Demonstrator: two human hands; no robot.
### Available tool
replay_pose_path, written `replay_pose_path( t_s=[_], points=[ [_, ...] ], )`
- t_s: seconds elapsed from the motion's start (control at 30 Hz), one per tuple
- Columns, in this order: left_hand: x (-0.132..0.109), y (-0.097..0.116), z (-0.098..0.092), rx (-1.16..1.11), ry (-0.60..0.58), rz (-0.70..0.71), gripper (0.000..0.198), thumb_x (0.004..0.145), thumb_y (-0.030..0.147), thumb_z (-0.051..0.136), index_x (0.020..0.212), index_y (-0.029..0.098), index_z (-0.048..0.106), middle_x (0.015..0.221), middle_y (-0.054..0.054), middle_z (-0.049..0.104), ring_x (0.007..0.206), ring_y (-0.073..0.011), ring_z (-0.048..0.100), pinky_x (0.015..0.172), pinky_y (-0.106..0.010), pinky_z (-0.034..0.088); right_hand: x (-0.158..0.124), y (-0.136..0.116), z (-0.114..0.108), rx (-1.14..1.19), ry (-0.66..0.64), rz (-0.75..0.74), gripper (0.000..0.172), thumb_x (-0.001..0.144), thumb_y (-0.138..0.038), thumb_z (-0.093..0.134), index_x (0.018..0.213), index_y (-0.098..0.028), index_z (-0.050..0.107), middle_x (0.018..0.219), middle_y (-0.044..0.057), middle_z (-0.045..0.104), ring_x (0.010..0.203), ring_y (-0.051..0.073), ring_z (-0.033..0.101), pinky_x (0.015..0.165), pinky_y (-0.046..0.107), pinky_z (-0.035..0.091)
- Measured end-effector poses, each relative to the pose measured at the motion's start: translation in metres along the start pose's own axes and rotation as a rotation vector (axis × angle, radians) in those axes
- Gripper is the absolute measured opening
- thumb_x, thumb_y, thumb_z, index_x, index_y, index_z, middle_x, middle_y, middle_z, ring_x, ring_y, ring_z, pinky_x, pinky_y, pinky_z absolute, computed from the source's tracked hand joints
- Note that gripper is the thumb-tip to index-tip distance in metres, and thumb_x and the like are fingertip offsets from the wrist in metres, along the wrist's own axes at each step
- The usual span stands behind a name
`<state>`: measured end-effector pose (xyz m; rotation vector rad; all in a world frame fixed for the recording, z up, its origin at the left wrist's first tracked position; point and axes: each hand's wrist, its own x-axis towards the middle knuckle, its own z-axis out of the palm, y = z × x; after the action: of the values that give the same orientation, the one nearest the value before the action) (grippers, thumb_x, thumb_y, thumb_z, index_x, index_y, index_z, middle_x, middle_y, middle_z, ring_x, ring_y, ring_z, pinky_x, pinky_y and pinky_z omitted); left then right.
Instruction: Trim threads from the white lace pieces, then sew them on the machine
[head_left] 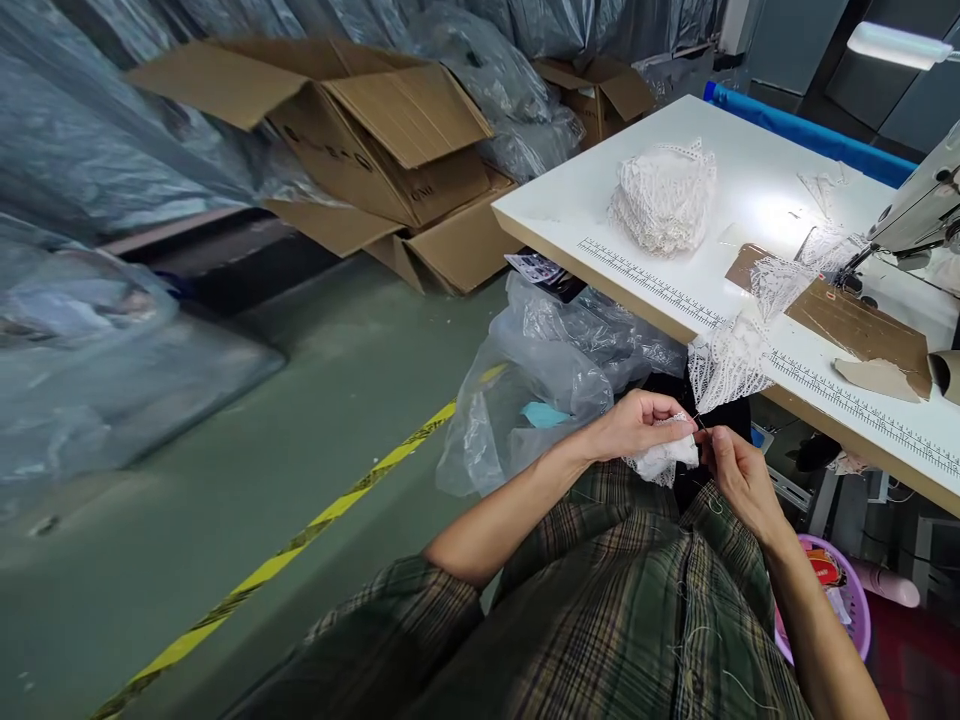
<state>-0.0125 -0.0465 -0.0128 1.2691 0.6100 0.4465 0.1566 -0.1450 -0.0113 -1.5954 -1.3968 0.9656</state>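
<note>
My left hand is closed on a bunched piece of white lace, just off the table's front edge and above my lap. My right hand is pinched close beside it, its fingertips almost meeting the left ones. A thin dark sliver shows between the two hands; what the right fingers hold is too small to tell. Right above them, a strip of white lace hangs over the table edge. It runs back across the tabletop to the sewing machine.
On the white table lie a pile of white lace and brown cardboard. Plastic bags sit below its left corner. Open cartons stand on the floor at the back. A purple basket is at lower right.
</note>
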Motion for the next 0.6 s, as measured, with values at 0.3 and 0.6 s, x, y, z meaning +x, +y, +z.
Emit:
replay_pose_path(
  t_s=[0.3, 0.6],
  points=[
    [-0.003, 0.004, 0.0, 0.031, 0.048, 0.014, 0.043, 0.073, 0.052, 0.077, 0.082, 0.011, 0.074, 0.076, -0.005, 0.071, 0.068, -0.0125, 0.062, 0.06, -0.02, 0.046, 0.018, -0.003, 0.005, -0.029, 0.002, -0.024, 0.06, 0.09, -0.071, 0.036, 0.065, -0.019, 0.055, 0.054, -0.004, 0.042, 0.052, 0.01, 0.035, 0.051, 0.024, 0.031],
    [-0.001, -0.001, 0.0, -0.017, 0.079, -0.006, 0.039, 0.07, 0.048, 0.079, 0.077, 0.01, 0.073, 0.066, -0.003, 0.066, 0.06, -0.0106, 0.057, 0.055, -0.02, 0.042, 0.02, -0.003, 0.01, 0.03, -0.01, -0.025, 0.058, 0.089, -0.071, 0.037, 0.065, -0.02, 0.05, 0.058, -0.003, 0.044, 0.055, 0.011, 0.036, 0.052, 0.025, 0.032]
  ],
)
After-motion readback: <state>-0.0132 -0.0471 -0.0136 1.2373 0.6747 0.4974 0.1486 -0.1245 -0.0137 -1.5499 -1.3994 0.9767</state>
